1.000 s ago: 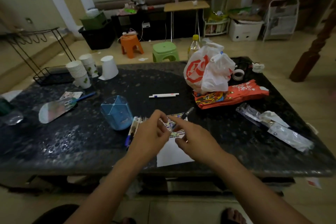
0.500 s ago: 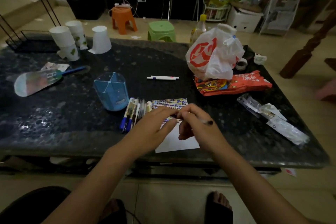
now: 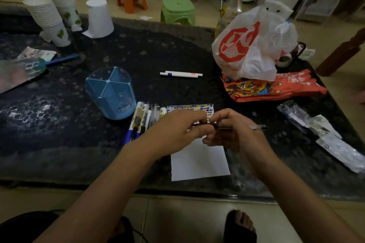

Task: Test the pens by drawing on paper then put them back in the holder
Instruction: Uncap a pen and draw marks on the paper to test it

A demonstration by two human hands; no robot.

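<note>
Shifted since earlier frame: black pen [image 3: 237, 127], now level above white paper [image 3: 199, 161]. Left hand [image 3: 177, 130] pinches its end; right hand [image 3: 235, 132] grip closed around barrel. Blue pen holder [image 3: 110, 92] left of paper, loose pens [image 3: 140, 120] between, on dark surface [image 3: 59, 124].

Left hand [image 3: 177, 130] and right hand [image 3: 233, 132] cover the middle of the dark pen [image 3: 258, 127]; only its right tip shows clearly. Hands also hide the centre of the paper [image 3: 199, 162] (any marks there can't be read). Loose pens [image 3: 141, 120] beside the blue holder [image 3: 111, 94] are blurred, count unclear. Fan [image 3: 19, 73] at the table [image 3: 59, 124] left edge is cut off.
</note>
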